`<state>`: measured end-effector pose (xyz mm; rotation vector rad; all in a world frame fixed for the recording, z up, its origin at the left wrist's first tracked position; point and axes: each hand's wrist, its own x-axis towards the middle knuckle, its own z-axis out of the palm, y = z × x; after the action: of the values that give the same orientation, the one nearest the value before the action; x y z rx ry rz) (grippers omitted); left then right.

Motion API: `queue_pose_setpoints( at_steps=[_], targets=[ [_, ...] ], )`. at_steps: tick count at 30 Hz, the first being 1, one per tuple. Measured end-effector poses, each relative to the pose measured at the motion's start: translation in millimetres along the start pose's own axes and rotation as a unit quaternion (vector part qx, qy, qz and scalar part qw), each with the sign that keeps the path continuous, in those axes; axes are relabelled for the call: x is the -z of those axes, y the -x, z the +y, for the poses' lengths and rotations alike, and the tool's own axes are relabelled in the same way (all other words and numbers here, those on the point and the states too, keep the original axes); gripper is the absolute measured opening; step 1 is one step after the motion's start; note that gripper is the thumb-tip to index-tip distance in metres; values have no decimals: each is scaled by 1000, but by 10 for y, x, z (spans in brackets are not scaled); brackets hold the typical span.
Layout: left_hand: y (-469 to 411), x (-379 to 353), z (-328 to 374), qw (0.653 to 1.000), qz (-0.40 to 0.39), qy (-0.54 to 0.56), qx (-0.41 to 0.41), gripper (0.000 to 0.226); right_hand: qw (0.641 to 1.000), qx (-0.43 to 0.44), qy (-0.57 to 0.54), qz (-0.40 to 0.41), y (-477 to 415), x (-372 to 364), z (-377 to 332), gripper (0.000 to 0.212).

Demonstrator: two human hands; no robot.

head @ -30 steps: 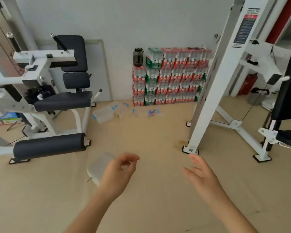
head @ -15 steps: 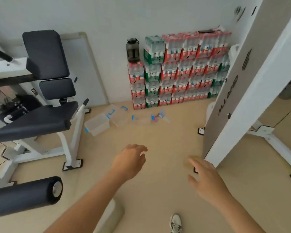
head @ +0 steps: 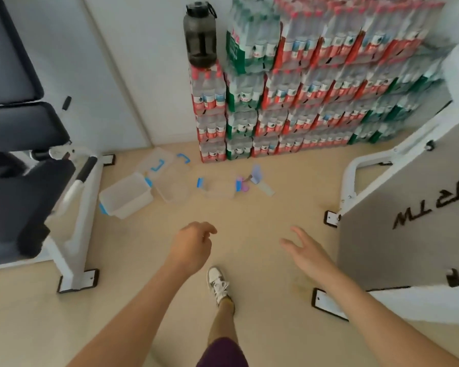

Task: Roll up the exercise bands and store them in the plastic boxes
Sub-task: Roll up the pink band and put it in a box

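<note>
Fingers (head: 210, 230) of the left hand (head: 194, 247): loosely curled, holding nothing. Right hand (head: 309, 254): fingers spread and nearly straight, likewise empty. Both hung over the floor (head: 263, 213), which was beige and matte.

Plastic boxes (head: 125, 196): I counted several clear ones with blue clips, on the floor near the white wall (head: 133, 75), beside a loose lid (head: 157, 161).

Exercise bands (head: 243, 185): small purple, pink and pale blue heap just right of the boxes, outside them, too blurred to count.

Writing: dark letters, upside down, on the grey panel (head: 408, 181) of a white machine at right. I could read no whole word.

Bottle packs (head: 316, 75): red and green labels, text illegible, stacked against the wall.

Dark jug (head: 199, 35): stood on the stack's left column.

Black padded bench (head: 19, 186): at left.

White shoe (head: 217, 284): one, below the hands.
</note>
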<state>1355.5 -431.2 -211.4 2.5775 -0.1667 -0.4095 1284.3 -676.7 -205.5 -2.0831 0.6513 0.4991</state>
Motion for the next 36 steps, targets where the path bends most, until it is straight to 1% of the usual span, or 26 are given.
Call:
queue_pose_setpoints(
  at_steps=[3, 6, 8, 11, 14, 15, 17, 20, 22, 24, 26, 27, 29, 30, 31, 32, 33, 34, 35, 36],
  targets=[
    [-944, -131, -246, 999, -31, 18, -5, 32, 997, 8, 82, -13, -908, -134, -250, 65],
    [-1778, -341, -524, 998, -52, 21, 10, 28, 981, 28, 187, -33, -1801, -273, -397, 69],
    [-2274, -514, -687, 997, -64, 26, 29, 28, 965, 47, 255, -39, -2333, -352, -446, 72],
    [-2908, -837, -904, 993, -89, 28, 73, 29, 928, 68, 361, -59, -3067, -464, -439, 74],
    [-3470, -1228, -1097, 988, -119, 11, 94, 29, 905, 93, 407, -79, -3801, -570, -324, 73],
    [-3640, -1365, -1158, 986, -133, -2, 97, 29, 902, 98, 411, -91, -4035, -602, -292, 74],
    [-3969, -1650, -1298, 984, -141, -31, 102, 29, 907, 113, 394, -98, -4544, -691, -186, 76],
    [-4509, -2127, -1487, 980, -159, -76, 90, 29, 946, 94, 295, -100, -5271, -798, -40, 77],
    [-4786, -2467, -1580, 975, -182, -105, 65, 31, 962, 74, 242, -105, -5694, -937, 96, 76],
    [-5091, -2865, -1691, 972, -189, -140, 15, 33, 964, 64, 231, -115, -6122, -1150, 233, 74],
    [-5404, -3297, -1779, 959, -202, -191, -50, 36, 966, 63, 216, -129, -6574, -1434, 365, 73],
    [-5557, -3525, -1796, 951, -198, -215, -104, 36, 967, 64, 205, -134, -6813, -1569, 443, 72],
    [-5809, -3999, -1747, 919, -225, -257, -197, 39, 966, 86, 208, -126, -7285, -1776, 648, 69],
    [-5904, -4255, -1705, 907, -232, -277, -216, 41, 963, 97, 223, -118, -7519, -1839, 778, 72],
    [-6009, -4524, -1664, 903, -232, -280, -228, 43, 961, 98, 233, -110, -7741, -1872, 913, 78],
    [-6124, -4808, -1634, 909, -243, -248, -230, 49, 963, 85, 237, -100, -7953, -1883, 1066, 85],
    [-6235, -5069, -1618, 928, -239, -197, -208, 59, 965, 68, 238, -84, -8159, -1879, 1212, 92],
    [-6337, -5285, -1628, 936, -244, -180, -180, 67, 968, 45, 237, -70, -8360, -1864, 1351, 98],
    [-6436, -5403, -1648, 942, -258, -170, -133, 72, 970, 21, 233, -59, -8538, -1838, 1477, 103],
    [-6543, -5503, -1701, 950, -243, -169, -100, 75, 974, -5, 221, -49, -8694, -1804, 1576, 106]
  ],
)
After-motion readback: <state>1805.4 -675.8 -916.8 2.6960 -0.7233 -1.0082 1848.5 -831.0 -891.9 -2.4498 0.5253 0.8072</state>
